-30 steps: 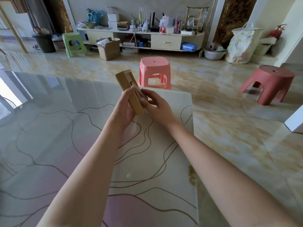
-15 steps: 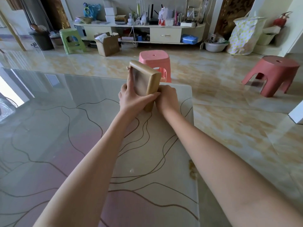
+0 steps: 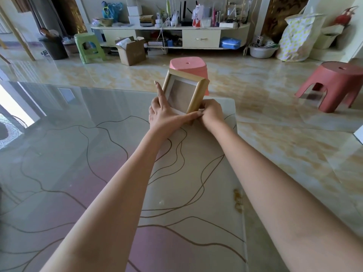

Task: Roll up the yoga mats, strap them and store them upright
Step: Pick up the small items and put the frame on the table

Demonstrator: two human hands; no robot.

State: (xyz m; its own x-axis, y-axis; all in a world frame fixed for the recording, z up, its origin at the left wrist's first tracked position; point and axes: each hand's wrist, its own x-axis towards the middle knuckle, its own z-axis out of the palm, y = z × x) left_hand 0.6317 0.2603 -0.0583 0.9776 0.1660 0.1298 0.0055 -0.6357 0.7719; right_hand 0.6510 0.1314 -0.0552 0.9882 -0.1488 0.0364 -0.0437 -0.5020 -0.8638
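A small wooden picture frame [image 3: 184,91] with a pale inner border stands tilted over the far end of a flat mat [image 3: 188,173] printed with brown curving lines and pink patches. My left hand [image 3: 167,112] holds the frame's near left side, its forefinger straight up along the edge and its thumb across the lower rim. My right hand [image 3: 211,112] grips the frame's lower right corner with curled fingers. The mat lies unrolled on a glossy surface.
A pink stool [image 3: 189,65] stands just beyond the frame, a red stool [image 3: 334,83] to the right, a green stool [image 3: 88,46] at back left. A cardboard box [image 3: 131,50] and a long low cabinet [image 3: 170,34] line the far wall. Marble floor lies right of the mat.
The frame has turned from edge-on to show its open face and risen a little. Both hands have shifted forward with it toward the mat's far end.
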